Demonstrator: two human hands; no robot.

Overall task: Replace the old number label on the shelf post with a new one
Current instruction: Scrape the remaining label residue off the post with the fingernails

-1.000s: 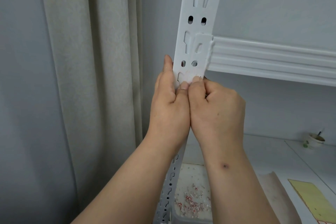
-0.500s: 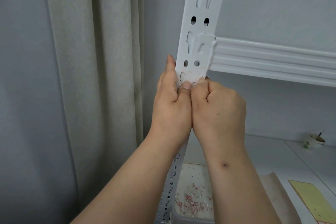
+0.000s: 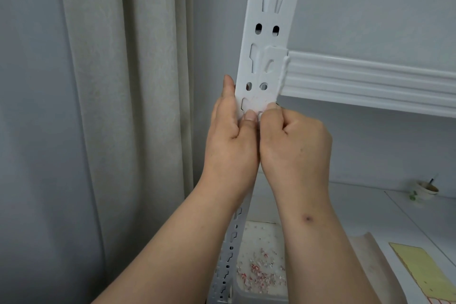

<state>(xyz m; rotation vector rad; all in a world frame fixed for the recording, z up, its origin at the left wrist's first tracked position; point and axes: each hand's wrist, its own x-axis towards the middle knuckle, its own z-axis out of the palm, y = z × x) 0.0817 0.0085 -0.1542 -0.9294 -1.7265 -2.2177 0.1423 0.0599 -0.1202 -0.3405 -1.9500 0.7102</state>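
Hands — two, left hand (image 3: 230,139) gripping one shelf post (image 3: 265,52), right hand (image 3: 296,145) fisted, thumb pressing it.

Plain room, likely a home: pale curtain (image 3: 118,106), grey wall (image 3: 370,7), white slotted shelf post (image 3: 267,32), small cup (image 3: 425,190) on a surface.

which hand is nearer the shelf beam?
Right. The right hand works on the post just below the beam, where beam meets post. The left hand grips the post's far edge, across from the beam.
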